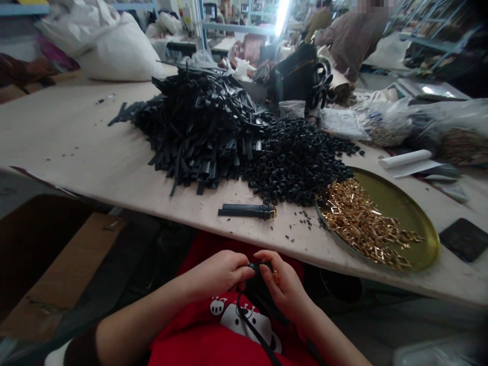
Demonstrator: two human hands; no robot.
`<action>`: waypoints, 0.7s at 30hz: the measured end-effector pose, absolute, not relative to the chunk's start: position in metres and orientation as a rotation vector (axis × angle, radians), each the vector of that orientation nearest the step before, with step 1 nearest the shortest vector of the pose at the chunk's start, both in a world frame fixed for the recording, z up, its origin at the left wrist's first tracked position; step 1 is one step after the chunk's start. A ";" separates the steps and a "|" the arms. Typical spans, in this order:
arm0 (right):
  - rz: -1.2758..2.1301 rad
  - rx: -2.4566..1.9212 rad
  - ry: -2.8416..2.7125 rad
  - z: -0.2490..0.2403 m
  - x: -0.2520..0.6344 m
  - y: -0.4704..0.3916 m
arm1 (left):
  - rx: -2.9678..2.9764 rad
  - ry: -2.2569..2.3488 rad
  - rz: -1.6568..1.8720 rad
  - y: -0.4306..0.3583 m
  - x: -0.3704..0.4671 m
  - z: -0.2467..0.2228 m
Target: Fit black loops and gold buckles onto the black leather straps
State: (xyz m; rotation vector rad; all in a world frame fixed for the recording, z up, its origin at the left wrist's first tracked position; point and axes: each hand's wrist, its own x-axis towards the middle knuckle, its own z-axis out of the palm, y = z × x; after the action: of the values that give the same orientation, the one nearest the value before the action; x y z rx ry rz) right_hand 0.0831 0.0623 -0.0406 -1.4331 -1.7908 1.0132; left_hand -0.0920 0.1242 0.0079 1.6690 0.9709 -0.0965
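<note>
Over my lap, my left hand (pixel 232 269) pinches a black strap (pixel 249 323) whose tail hangs down across the red apron (pixel 190 340). Close beside it, my right hand (pixel 282 279) is closed around the strap's other end, where a bit of gold metal, likely a buckle, shows by the fingers. The fingers hide most of this end. On the table edge just ahead lie finished-looking black straps with gold buckles (pixel 247 210), side by side. Behind them rise a heap of black strips (pixel 206 127) and a pile of small black loops (pixel 297 162).
A round brass-coloured tray (pixel 417 223) at right holds many gold buckles (pixel 358 218). Beside it lies a dark flat phone-like object (pixel 464 239). White sacks (pixel 110 46) stand at back left, a black bag (pixel 293 76) at back centre. Another person (pixel 351 40) is at the far right.
</note>
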 end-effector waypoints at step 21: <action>1.013 -1.535 -1.825 -0.049 0.082 0.068 | 1.618 0.936 -0.100 0.131 -0.087 -0.012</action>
State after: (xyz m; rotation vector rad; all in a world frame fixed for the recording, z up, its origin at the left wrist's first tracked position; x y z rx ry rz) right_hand 0.0818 0.0679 -0.0494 -1.5352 -1.8247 1.0133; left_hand -0.0869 0.1307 -0.0119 1.6181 0.9355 -0.0999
